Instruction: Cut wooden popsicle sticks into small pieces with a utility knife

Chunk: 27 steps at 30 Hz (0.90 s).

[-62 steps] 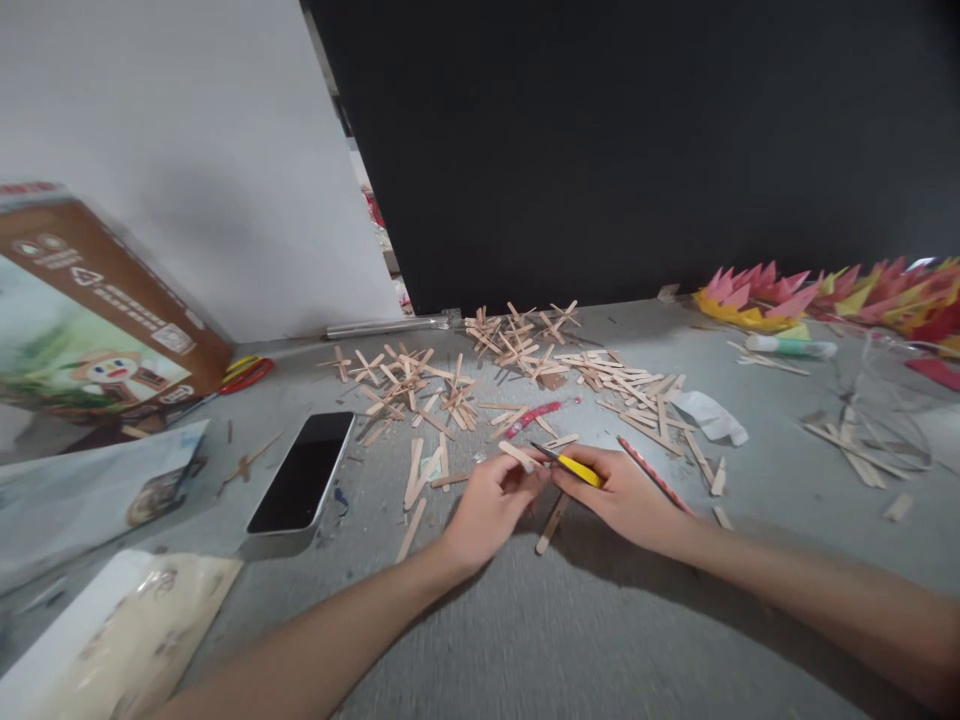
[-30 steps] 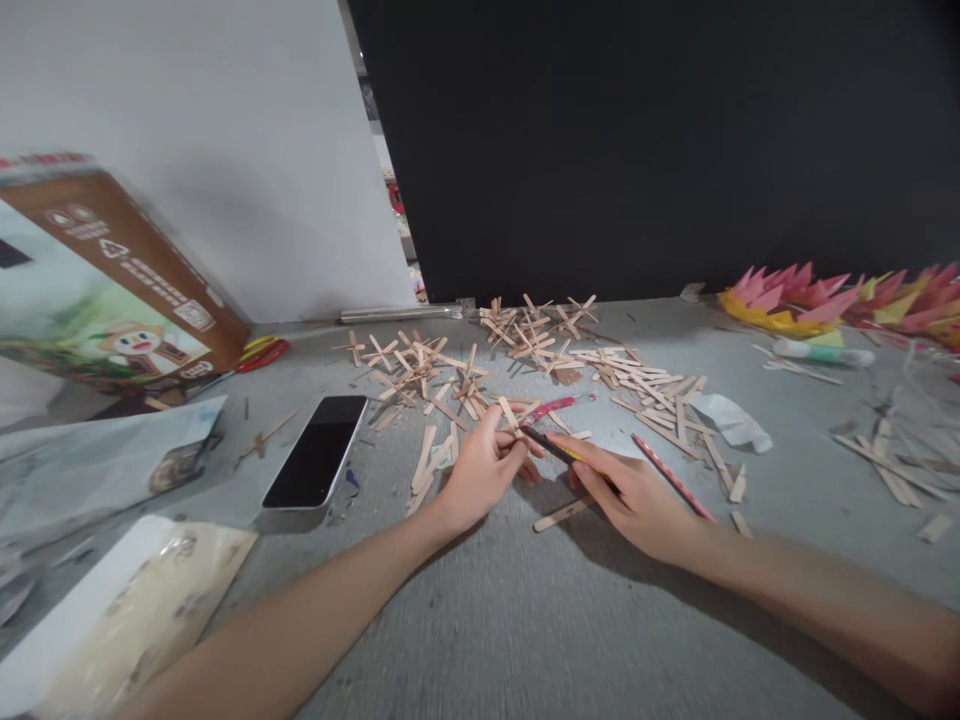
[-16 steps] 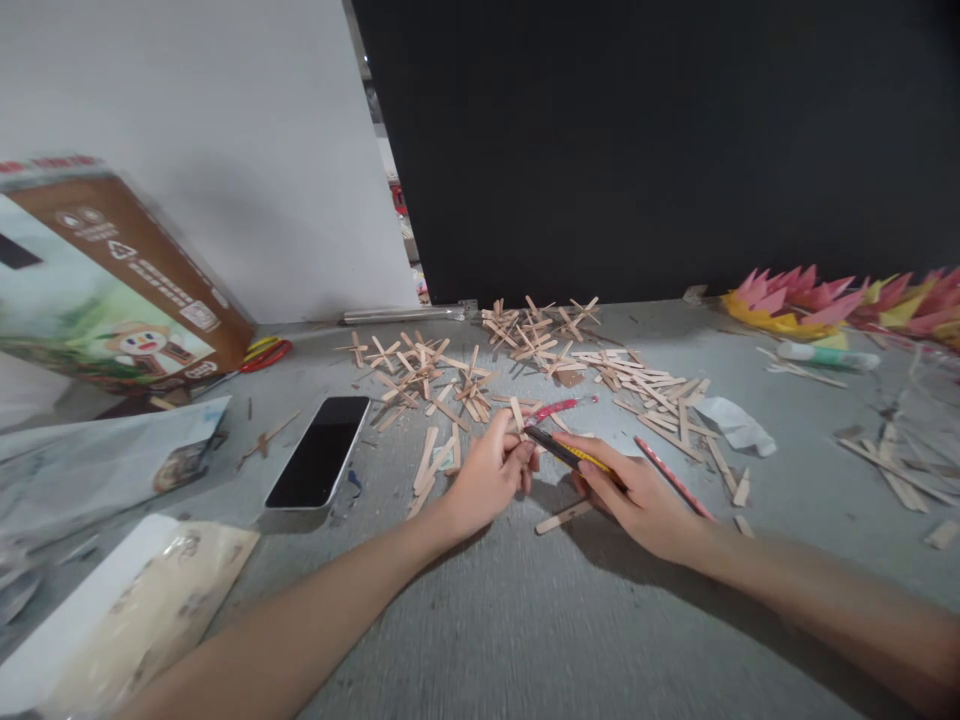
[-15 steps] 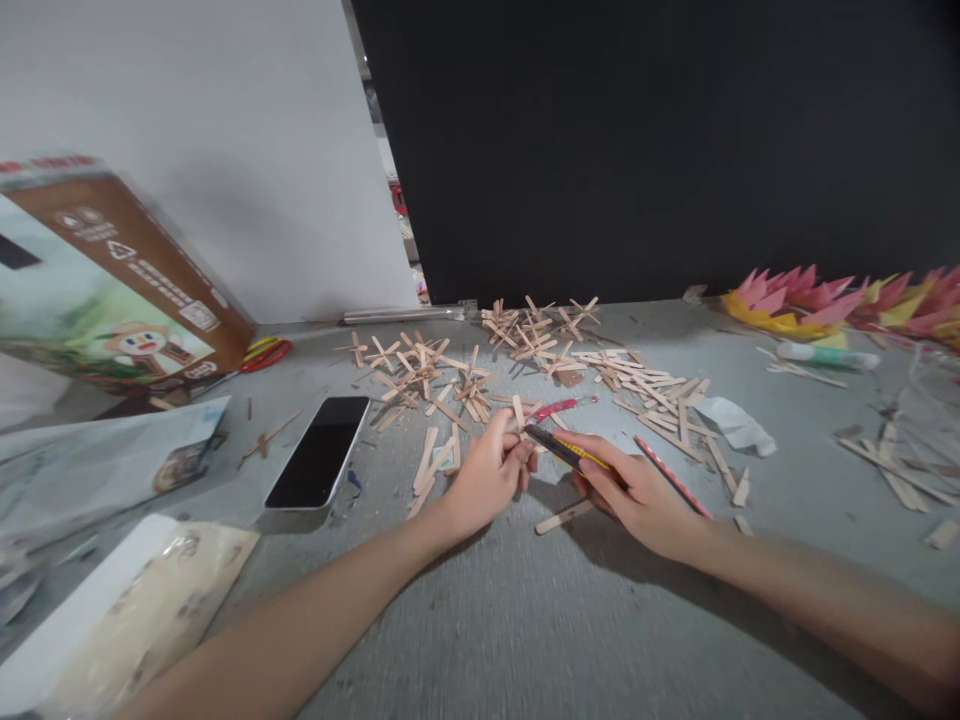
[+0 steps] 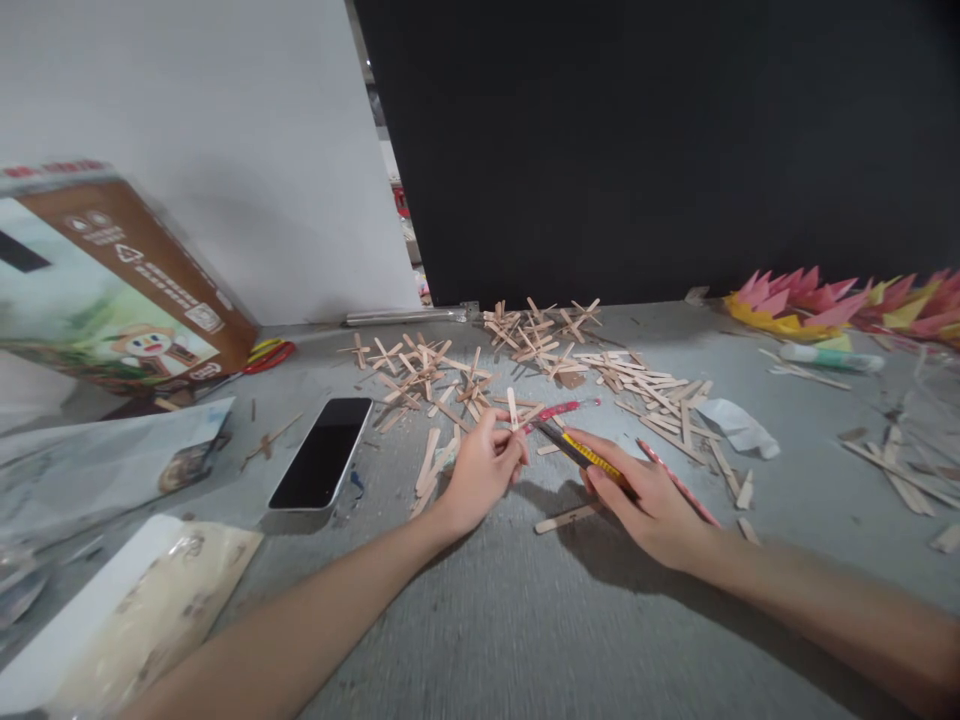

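Between the thumb and fingers of my left hand (image 5: pixel 484 465) a small wooden stick (image 5: pixel 513 408) stands nearly upright. My right hand (image 5: pixel 649 498) is wrapped round a yellow and black utility knife (image 5: pixel 589 459), its tip pointing left, close to my left fingertips. Whether the tip touches the stick is too small to tell. A loose stick (image 5: pixel 566 518) lies on the grey table (image 5: pixel 480 640) below my hands. Behind them are crossed-stick pieces (image 5: pixel 416 368) and a pile of loose sticks (image 5: pixel 649 385). A red, slim item (image 5: pixel 559 409) lies just beyond the knife.
A black phone (image 5: pixel 322 453) lies left of my left hand, with red-yellow scissors (image 5: pixel 268 356) and a printed box (image 5: pixel 135 290) behind it. On the right are a patterned red strip (image 5: pixel 679 484), crumpled white paper (image 5: pixel 739 427), a glue tube (image 5: pixel 831 358) and pink-yellow paper shapes (image 5: pixel 791 303).
My left hand has shifted slightly left with the stick. My right hand and the knife have moved slightly right, and the gap between my hands is wider.
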{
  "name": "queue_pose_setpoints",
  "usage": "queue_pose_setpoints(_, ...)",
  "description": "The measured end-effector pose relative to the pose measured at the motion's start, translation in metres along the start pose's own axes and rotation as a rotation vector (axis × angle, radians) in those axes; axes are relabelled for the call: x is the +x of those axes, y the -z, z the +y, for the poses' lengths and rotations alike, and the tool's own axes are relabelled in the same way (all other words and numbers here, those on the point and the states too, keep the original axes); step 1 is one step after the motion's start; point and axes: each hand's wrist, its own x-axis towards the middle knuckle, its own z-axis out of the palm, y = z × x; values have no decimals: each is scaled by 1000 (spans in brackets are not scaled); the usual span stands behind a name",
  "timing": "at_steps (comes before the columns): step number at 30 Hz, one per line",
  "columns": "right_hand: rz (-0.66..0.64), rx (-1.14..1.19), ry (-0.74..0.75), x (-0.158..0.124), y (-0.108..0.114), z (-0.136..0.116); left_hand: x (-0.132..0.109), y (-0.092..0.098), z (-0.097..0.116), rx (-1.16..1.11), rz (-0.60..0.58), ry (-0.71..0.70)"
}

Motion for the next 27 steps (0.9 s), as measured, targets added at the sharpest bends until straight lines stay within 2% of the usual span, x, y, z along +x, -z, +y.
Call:
queue_pose_setpoints(3,64,-144,114,4,3,8,0,1,1,21,-17,4)
queue_pose_setpoints(7,160,-302,256,14,11,23,0,2,4,140,-16,-70)
queue_pose_setpoints(14,109,-220,316,19,12,28,0,4,4,185,-27,-98)
queue_pose_setpoints(20,103,-180,346,20,10,24,1,5,-2,53,-77,4)
queue_pose_setpoints(27,91,-180,326,21,10,24,-1,5,2,109,-107,-27)
